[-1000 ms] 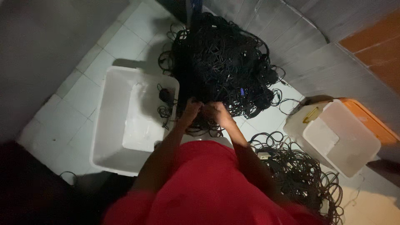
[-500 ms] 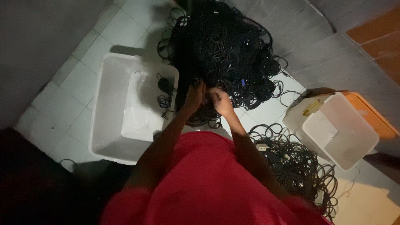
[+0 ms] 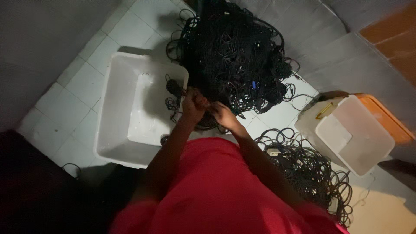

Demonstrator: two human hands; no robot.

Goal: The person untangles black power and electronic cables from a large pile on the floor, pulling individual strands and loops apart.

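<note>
I held both hands, left hand (image 3: pixel 192 104) and right hand (image 3: pixel 222 114), clamped on a black cable (image 3: pixel 207 103) at the cable pile (image 3: pixel 236 56); tangled loops risked snagging and dragging the pile.

A tangled heap of thin black cables (image 3: pixel 236 56) lies piled on the white tiled floor in front of me.

Loops and stray ends spill from its edges, one strand drooping over the near corner of the white plastic tub (image 3: pixel 125 112) to my left; the heap's near edge sits bunched under my left hand (image 3: pixel 193 102) and right hand (image 3: pixel 223 115).
</note>
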